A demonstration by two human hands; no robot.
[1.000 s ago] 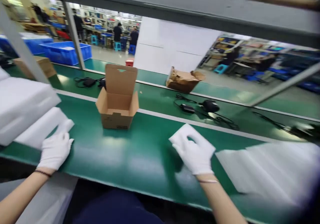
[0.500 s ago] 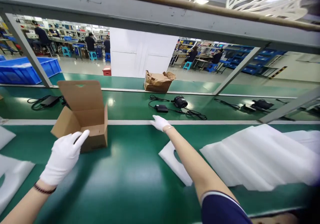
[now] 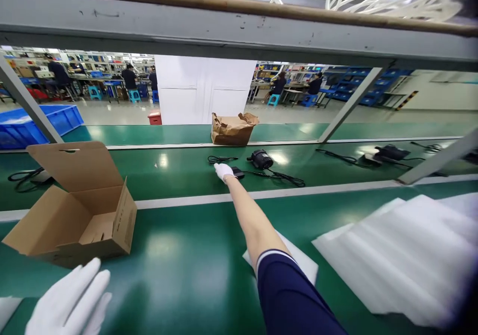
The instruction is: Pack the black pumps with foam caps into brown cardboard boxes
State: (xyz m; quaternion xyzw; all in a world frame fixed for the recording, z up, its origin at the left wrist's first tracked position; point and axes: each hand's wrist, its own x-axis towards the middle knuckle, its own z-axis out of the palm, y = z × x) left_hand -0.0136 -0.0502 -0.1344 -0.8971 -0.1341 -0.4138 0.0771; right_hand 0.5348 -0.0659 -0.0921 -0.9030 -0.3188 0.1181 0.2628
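My left hand (image 3: 70,300), in a white glove, is low at the left with fingers stretched out, holding nothing. Just beyond it an open cardboard box (image 3: 95,225) stands on the green bench with its flaps up. My right hand (image 3: 224,171), also gloved, reaches over the white strip to a coiled black cable (image 3: 220,159) and a black power adapter (image 3: 237,172). Its fingers are too small and partly hidden to show whether they grip the cable. A black pump-like device (image 3: 261,160) with a bundled cord (image 3: 289,178) lies just right of them.
White foam sheets (image 3: 396,255) lie stacked at the right; another foam piece (image 3: 298,260) is partly under my right arm. A torn brown paper-lined box (image 3: 233,130) stands at the back. A blue crate (image 3: 63,121) is at far left. Metal posts (image 3: 353,103) hold a shelf overhead.
My right hand has moved farther forward across the white strip to the cable and adapter. My left hand has come back from the box, its fingers now extended. The view has shifted.
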